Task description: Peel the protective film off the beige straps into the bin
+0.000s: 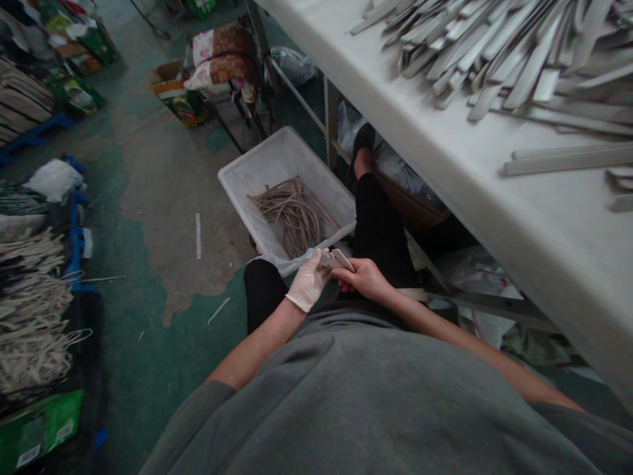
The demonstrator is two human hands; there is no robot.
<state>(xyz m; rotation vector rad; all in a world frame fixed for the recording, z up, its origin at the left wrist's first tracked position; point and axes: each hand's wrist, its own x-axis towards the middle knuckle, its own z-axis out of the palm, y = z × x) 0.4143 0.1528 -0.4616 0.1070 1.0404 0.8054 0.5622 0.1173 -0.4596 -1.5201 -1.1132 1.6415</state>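
Note:
My left hand (307, 282), in a thin whitish glove, and my bare right hand (364, 278) meet above my lap. The right fingers are wrapped round a pale flat strip (342, 260), whose exact kind is too small to tell. The gloved fingers are closed at the strip's other end, and a whitish scrap shows by their tips. Just beyond my hands stands a white plastic tub (242, 191), tilted between my knees. Grey-brown cords (291, 211) lie in a tangled heap inside it.
At right a white-covered table (445, 145) bears a pile of flat metal strips (494, 53). A cushioned chair (225, 63) and a carton (173, 86) stand beyond the tub. Bundles of pale cords (34, 303) lie at left. Plastic bags (479, 274) sit under the table.

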